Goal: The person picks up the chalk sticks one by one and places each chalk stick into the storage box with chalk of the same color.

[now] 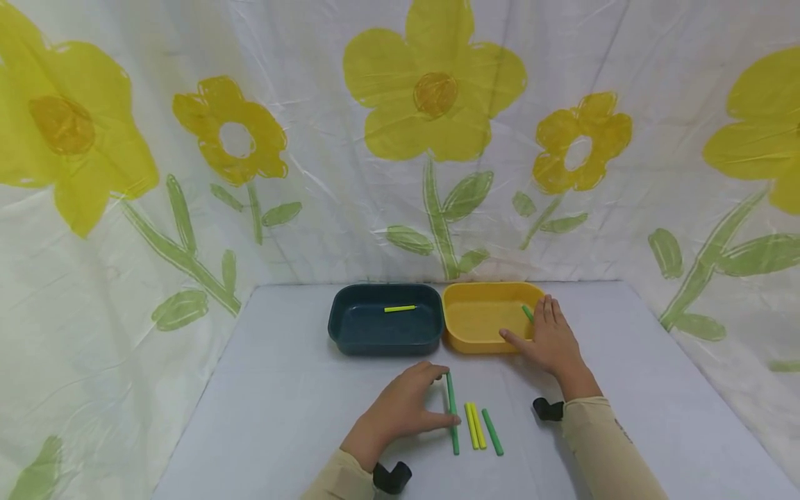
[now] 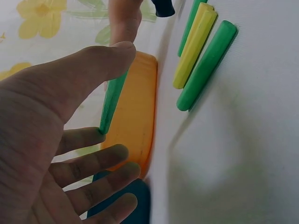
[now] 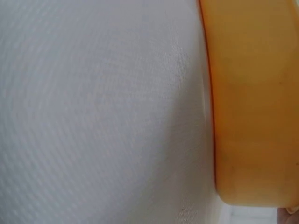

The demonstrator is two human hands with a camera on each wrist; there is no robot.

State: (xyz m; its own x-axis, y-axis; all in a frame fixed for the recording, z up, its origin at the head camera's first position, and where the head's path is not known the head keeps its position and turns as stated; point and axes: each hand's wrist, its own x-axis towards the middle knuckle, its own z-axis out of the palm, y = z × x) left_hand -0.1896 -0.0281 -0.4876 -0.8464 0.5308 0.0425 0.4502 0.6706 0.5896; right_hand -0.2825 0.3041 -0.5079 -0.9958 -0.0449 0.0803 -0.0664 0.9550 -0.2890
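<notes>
My left hand [image 1: 406,403] pinches a green stick [image 2: 113,102] end to end between thumb and index finger, its other fingers spread. The held stick is raised above the table. Beyond the left thumb lie a second green stick [image 2: 208,65], two yellow sticks [image 1: 475,426] side by side and another green stick [image 1: 492,432]. My right hand [image 1: 553,340] is at the right side of the yellow tray [image 1: 481,346], fingers straight and thumb apart. A green stick [image 1: 528,313] shows in that tray, partly hidden by this hand. The right wrist view shows mostly the tray's outer wall.
Left of the yellow tray, and against it, stands a dark blue tray [image 1: 384,346] with one yellow stick [image 1: 400,308] inside. A white cloth [image 1: 269,403] covers the table. Behind the trays hangs a flower-printed curtain [image 1: 325,208].
</notes>
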